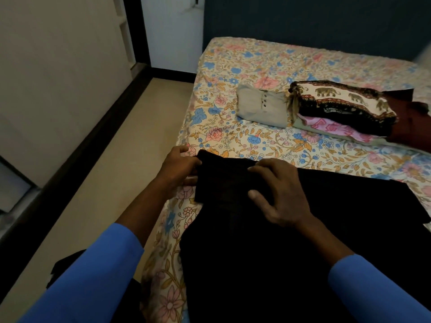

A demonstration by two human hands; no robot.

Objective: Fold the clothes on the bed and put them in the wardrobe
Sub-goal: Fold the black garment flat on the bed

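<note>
Black cloth garment (pixel 268 252), one, low in the frame: left hand (pixel 179 169) pinches its edge, right hand (pixel 279 194) presses it flat. One grey folded shirt (pixel 261 108) sits upper right.

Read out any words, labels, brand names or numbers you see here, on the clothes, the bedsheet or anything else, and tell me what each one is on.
None: no readable text anywhere.
Elephant-print cloth: pictures of elephants and patterned borders only.
Grey buttoned shirt: buttons, no visible label.
Black garment: too dark to show any tag.
Floral bedsheet: flowers only.
</note>
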